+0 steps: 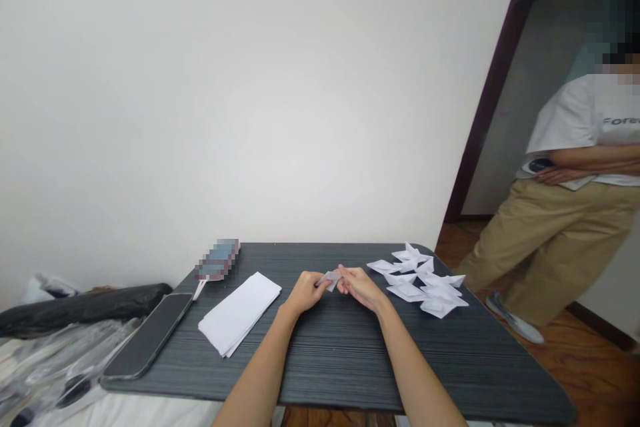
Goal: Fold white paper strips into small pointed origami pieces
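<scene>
Between my two hands, above the middle of the dark table, is a small piece of folded white paper. My left hand pinches its left side with thumb and fingers. On the other side, my right hand has its fingertips closed on the paper's right edge. Parts of the paper are hidden behind the fingers. A stack of white paper sheets lies to the left of my left hand. Several folded paper boats sit in a cluster to the right of my right hand.
A phone with a blurred screen lies at the table's back left. Another dark phone-like slab rests along the left edge. Plastic-wrapped items are heaped beyond it. A person with folded arms stands at the right, near the doorway.
</scene>
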`<state>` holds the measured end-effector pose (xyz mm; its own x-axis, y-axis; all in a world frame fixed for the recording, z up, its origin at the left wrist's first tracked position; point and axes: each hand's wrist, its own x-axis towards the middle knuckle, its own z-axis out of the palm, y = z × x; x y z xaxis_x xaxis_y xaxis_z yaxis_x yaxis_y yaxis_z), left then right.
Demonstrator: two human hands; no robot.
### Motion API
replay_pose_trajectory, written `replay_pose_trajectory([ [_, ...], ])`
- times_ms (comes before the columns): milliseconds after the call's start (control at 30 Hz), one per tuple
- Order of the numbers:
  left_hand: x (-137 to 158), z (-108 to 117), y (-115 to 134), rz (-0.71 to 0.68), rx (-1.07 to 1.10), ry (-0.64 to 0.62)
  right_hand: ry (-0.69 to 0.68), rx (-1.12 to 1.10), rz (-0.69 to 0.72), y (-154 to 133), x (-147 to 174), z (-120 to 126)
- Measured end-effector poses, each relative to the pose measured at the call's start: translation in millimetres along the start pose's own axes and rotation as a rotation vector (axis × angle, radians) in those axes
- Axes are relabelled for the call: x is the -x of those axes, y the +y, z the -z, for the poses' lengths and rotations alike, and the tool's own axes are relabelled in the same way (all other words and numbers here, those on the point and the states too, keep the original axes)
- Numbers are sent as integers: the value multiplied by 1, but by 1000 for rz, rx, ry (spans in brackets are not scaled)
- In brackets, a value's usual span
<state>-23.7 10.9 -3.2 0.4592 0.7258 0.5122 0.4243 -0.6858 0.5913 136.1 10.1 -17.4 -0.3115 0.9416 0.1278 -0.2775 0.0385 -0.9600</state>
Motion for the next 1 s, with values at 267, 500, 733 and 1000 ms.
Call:
replay_pose_trajectory([
  [267, -2, -4, -13, 286, 479, -107, 8, 309, 80, -2, -1, 2],
  [500, -7, 2, -7, 338, 759, -61, 14, 109, 105, -1, -2, 3],
  [733, -7, 5, 0, 356, 985, 17, 25, -91, 106, -8, 1, -1],
  [1000, -5, 3, -8, 352, 1149, 27, -21, -110, 114, -9, 2, -2],
])
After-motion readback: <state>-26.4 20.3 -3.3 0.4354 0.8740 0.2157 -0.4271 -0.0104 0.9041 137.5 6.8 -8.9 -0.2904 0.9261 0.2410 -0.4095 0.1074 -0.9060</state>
